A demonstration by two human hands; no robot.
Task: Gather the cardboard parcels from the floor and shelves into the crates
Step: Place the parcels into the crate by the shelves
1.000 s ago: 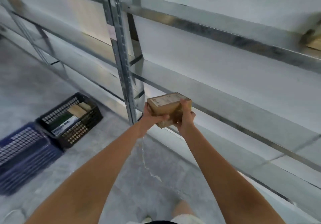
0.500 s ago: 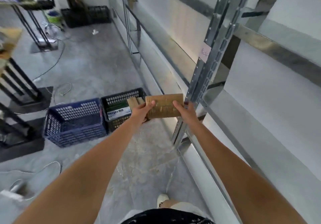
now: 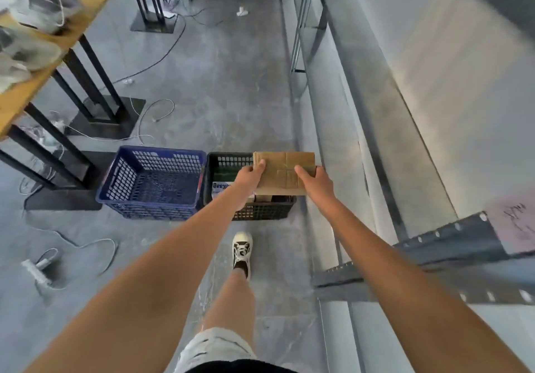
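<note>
- We hold one parcel flat between both hands, out in front of us and above the black crate.
- Our left hand pinches its left edge, thumb on top, fingers hidden beneath.
- Our right hand grips the right edge the same way, thumb lying on the cardboard.
- The black crate sits on the floor just beside the rack, with boxes and a printed pack inside.
- A blue crate touches its left side.
- A table stands to the left, cables trailing near it.
- Our shoe steps towards the crates.
</note>
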